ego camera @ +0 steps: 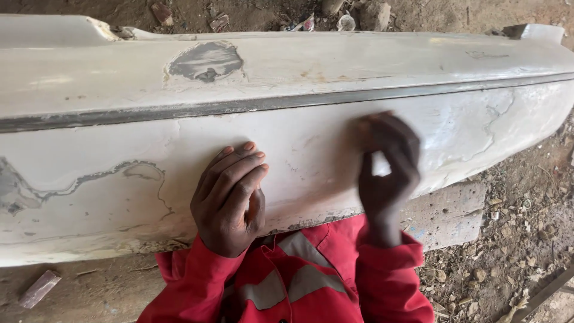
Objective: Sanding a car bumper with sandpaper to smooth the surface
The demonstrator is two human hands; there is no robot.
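Brace the white bumper [287,119] lying across the lap with flat, unclenched left hand [230,200], while blurred right hand [387,167], pinched on something small, rubs evenly right of it.

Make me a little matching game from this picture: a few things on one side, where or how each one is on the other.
Things:
1. left hand
2. right hand
3. grey patch
4. brick piece

Descriptions:
A. on the ground, lower left
B. blurred, pinching something small and pale
C. bare spot on top of the white car bumper
D. resting flat on the bumper's side

Pairs: 1-D, 2-B, 3-C, 4-A
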